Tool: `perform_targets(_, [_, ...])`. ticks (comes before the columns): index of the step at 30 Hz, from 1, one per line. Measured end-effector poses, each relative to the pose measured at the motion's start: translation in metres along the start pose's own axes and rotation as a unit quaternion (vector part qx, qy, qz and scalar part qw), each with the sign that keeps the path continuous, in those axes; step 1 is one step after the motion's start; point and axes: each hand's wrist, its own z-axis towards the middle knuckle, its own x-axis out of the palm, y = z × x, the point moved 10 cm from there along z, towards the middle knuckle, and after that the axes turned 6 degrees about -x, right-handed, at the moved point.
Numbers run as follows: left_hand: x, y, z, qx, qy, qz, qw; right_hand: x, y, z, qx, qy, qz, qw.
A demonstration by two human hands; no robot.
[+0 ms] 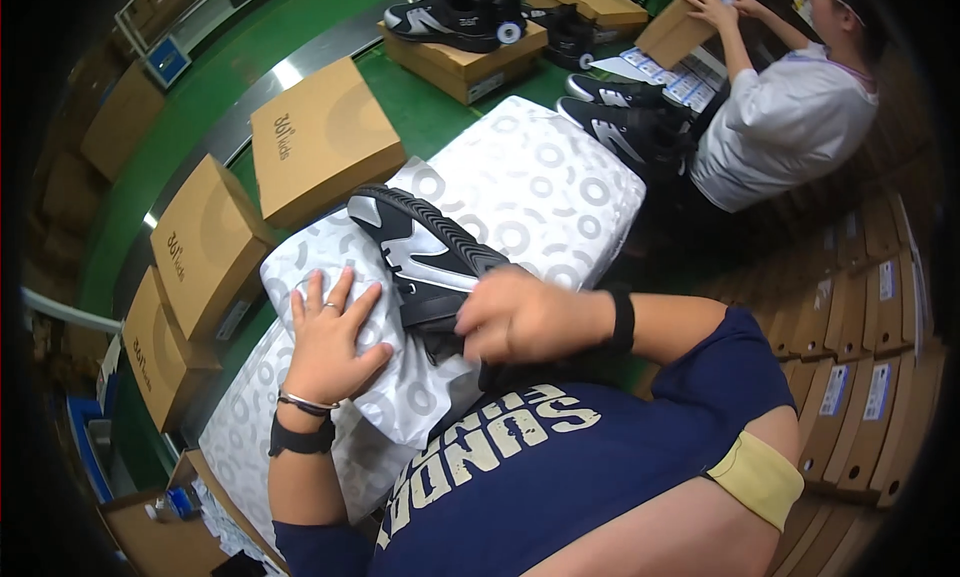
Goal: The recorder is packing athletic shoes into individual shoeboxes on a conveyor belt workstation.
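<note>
My left hand [335, 347] lies with fingers spread on a bundle of patterned white wrapping paper [335, 257], pressing it down. Beside the bundle a black sneaker [430, 252] with white and grey panels rests on its side, its dark tread turned away from me. Close by its heel is my right hand [530, 317], fingers curled but smeared by motion, so I cannot make out whether it grips anything. Under all of this is a stack of printed white paper sheets [540, 177].
Brown shoe boxes [320, 137] line the green table's left side. More sneakers [460, 17] sit on a box at the back. A co-worker in a white shirt [785, 127] holds a brown box [682, 29] at the back right. Stacked boxes [850, 397] fill the right.
</note>
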Motion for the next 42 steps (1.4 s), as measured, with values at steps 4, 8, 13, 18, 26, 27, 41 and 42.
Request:
perform_targets(4, [-0.004,-0.01,0.0,-0.005,0.017,0.017,1.0,-0.077,-0.151,-0.131,0.424,-0.152,-0.152,0.88])
perform_targets(8, [-0.003,-0.013,-0.003,-0.027,0.04,0.047,0.998,-0.099,-0.17,-0.193,0.472,-0.103,-0.403,0.777])
perform_targets(13, [-0.002,-0.008,-0.011,-0.042,0.053,0.042,0.997,-0.085,-0.17,-0.198,0.475,-0.129,-0.415,0.765])
perform_targets(18, [0.001,-0.002,-0.012,-0.038,0.041,0.034,0.998,-0.088,-0.165,-0.185,0.489,-0.157,-0.381,0.769])
perform_targets(26, [-0.046,-0.001,-0.006,-0.096,-0.007,-0.583,0.807,-0.065,0.022,0.023,0.062,-0.001,-0.433,0.899])
perform_targets(27, [-0.049,0.0,-0.006,-0.116,0.009,-0.667,0.736,-0.045,0.054,0.035,-0.01,0.007,-0.414,0.91])
perform_targets(41, [-0.045,0.155,0.004,-0.273,-0.173,-0.282,0.903,-0.038,-0.241,0.122,0.242,0.007,-0.228,0.943])
perform_targets(42, [-0.033,0.179,0.016,-0.285,-0.168,-0.358,0.873,-0.006,-0.264,0.122,0.265,0.095,-0.253,0.926])
